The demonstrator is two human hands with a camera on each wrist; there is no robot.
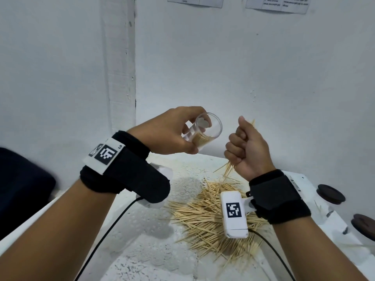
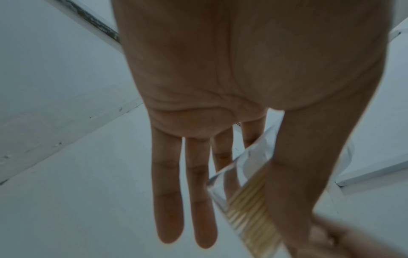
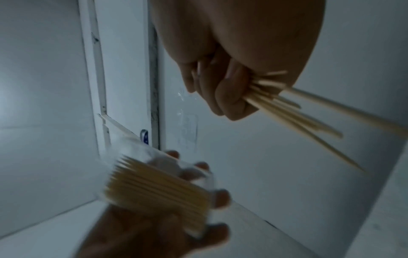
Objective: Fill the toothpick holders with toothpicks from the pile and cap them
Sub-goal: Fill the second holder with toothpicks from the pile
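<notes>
Clear, glossy holder (image 1: 205, 130), smooth and see-through like glass or plastic, can't tell which. Pale matt wooden toothpicks (image 1: 213, 216), thin and dry-looking. Black cloth wrist straps (image 1: 125, 169), soft and fuzzy. Tabletop (image 1: 142, 250) white, rough and speckled. Dark matt lids (image 1: 330, 193).

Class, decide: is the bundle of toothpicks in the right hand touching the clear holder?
Apart. The head view shows bare wall between the toothpick bundle in the right hand and the holder.
</notes>
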